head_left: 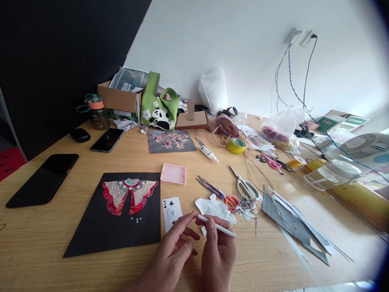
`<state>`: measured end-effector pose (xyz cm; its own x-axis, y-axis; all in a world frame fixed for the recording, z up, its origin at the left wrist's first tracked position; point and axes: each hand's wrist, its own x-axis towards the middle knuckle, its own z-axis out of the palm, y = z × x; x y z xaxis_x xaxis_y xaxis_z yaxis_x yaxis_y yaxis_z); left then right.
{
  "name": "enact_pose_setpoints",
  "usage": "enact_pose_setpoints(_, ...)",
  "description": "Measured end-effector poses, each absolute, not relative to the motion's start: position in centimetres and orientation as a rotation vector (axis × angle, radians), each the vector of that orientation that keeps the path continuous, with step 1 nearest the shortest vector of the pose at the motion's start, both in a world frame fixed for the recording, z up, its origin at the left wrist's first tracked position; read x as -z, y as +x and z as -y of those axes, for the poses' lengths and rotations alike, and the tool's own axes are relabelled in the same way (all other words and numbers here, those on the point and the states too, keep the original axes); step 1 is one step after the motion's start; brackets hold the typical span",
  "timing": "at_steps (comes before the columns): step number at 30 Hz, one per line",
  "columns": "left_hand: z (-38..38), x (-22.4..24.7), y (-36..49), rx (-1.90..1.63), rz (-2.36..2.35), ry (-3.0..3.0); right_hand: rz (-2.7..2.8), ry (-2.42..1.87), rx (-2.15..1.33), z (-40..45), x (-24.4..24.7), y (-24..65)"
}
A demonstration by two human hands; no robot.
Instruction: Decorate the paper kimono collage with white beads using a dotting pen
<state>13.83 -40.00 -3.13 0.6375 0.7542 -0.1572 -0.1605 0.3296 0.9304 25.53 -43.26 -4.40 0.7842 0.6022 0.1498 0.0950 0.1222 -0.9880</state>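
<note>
A thin white stick (217,226) is pinched between the thumb and fingers of my right hand (219,251). Its upper left end meets the index fingertip of my left hand (173,253), whose fingers are apart and loosely bent. Just beyond my left hand lies a three of clubs playing card (167,209) with a whitish blob on it. To the left, a black sheet (91,231) carries a red and cream fabric collar shape (114,198) trimmed with small white beads. Several loose beads (136,220) sit below it. A pink tray (173,174) holds tiny beads.
Behind my right hand are a crumpled white cloth (214,207), purple-and-orange scissors (217,190) and pale-handled scissors (247,186). Grey paper offcuts (291,223) lie right. Farther back are a glue tube (208,153), yellow tape (236,146), a grey floral sheet (191,147) and phones (44,178) at left.
</note>
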Motion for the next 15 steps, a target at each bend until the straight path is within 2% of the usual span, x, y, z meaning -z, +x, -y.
enact_pose_setpoints(15, 40.05, 3.14, 13.79, -0.665, -0.668, 1.067, 0.690, -1.396, -0.332, 43.11, 4.22, 25.18)
